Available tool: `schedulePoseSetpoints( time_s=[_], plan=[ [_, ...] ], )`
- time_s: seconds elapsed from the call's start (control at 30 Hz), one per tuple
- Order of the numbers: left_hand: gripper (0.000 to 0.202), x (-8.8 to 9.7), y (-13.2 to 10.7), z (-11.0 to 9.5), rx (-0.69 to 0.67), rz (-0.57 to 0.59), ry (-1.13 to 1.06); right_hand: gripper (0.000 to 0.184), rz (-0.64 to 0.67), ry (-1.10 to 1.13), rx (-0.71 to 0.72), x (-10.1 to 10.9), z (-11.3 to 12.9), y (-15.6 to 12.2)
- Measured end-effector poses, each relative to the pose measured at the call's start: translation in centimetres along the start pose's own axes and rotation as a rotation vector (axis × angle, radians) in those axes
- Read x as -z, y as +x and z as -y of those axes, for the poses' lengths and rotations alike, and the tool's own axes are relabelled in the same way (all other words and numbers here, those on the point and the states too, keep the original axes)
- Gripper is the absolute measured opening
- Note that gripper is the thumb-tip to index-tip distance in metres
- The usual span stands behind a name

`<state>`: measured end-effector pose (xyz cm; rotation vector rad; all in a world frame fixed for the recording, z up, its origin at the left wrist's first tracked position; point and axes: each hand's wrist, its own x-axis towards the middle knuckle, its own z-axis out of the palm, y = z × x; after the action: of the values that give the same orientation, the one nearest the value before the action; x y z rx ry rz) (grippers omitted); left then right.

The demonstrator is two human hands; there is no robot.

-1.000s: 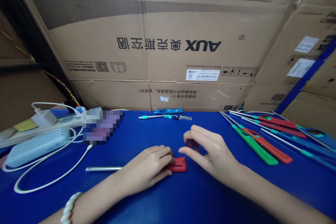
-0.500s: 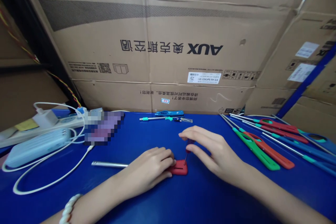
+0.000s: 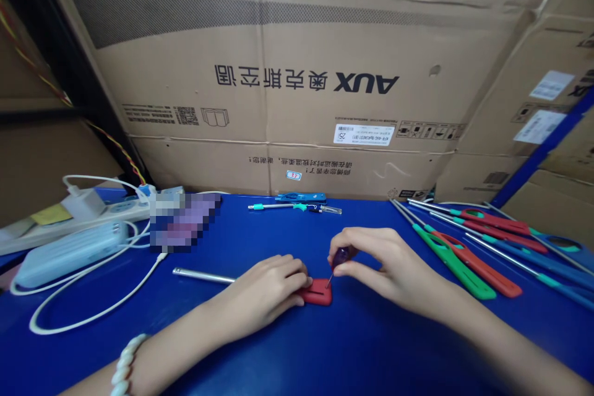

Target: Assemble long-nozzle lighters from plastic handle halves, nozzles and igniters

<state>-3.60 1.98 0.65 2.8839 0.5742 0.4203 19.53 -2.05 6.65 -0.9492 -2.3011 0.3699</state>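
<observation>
On the blue table lies a red-handled long-nosed lighter (image 3: 319, 292), its metal tube (image 3: 204, 275) pointing left. My left hand (image 3: 271, 288) is closed over the lighter and holds it down; the middle of it is hidden under my fingers. In my right hand (image 3: 378, 263) is a small screwdriver (image 3: 341, 256) with a dark purple handle, pinched between thumb and fingers. Its thin shaft slants down, the tip at the right end of the red handle, near a dark slot. Whether a screw sits under the tip is too small to tell.
Several long-nosed lighters with green (image 3: 457, 263), orange, red and blue handles lie at the right. Lighter parts (image 3: 297, 206) lie at the back by a cardboard wall (image 3: 297, 31). A light blue power bank (image 3: 69, 255), white cables and a power strip (image 3: 125, 207) occupy the left.
My right hand's fingers have curled further round the screwdriver handle, which leans more to the right. The lighter's tube end has shifted slightly right and up.
</observation>
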Motion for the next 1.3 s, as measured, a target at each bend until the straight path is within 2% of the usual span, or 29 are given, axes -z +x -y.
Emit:
schedulePoseSetpoints(
  time_s=[0.1,0.3,0.43,0.57,0.7,0.83,0.93,1.03,1.3],
  plan=[
    [0.012,0.0,0.0,0.0,0.003,0.002,-0.003,0.01,-0.03,-0.003,-0.023,-0.4,-0.2,0.0],
    [0.013,-0.1,0.0,-0.1,0.016,0.016,-0.003,0.015,-0.083,-0.002,-0.06,-1.1,-0.4,0.1],
    [0.014,0.3,0.0,-0.3,0.022,0.015,-0.017,0.014,-0.143,-0.021,-0.083,-1.5,-0.4,0.1],
    [0.027,0.9,-0.1,-0.6,0.026,0.048,-0.025,0.009,-0.178,-0.051,-0.097,-1.9,-0.6,0.0],
    [0.036,1.2,-0.2,-0.6,0.041,0.084,0.004,0.004,-0.16,-0.036,-0.09,-2.1,-0.7,-0.1],
    [0.037,1.3,-0.2,-0.4,0.039,0.08,0.007,0.021,-0.149,-0.02,-0.002,-2.0,-0.7,-0.2],
    [0.036,1.2,-0.2,-0.2,0.037,0.066,-0.006,0.021,-0.124,-0.014,0.045,-1.5,-0.7,-0.2],
    [0.033,1.1,-0.3,0.0,0.021,0.036,-0.024,0.023,-0.066,0.018,0.023,-0.7,-0.5,0.0],
    [0.031,1.1,-0.2,0.1,0.005,0.028,-0.046,0.01,-0.037,-0.013,-0.008,0.1,-0.5,0.0]
  ],
)
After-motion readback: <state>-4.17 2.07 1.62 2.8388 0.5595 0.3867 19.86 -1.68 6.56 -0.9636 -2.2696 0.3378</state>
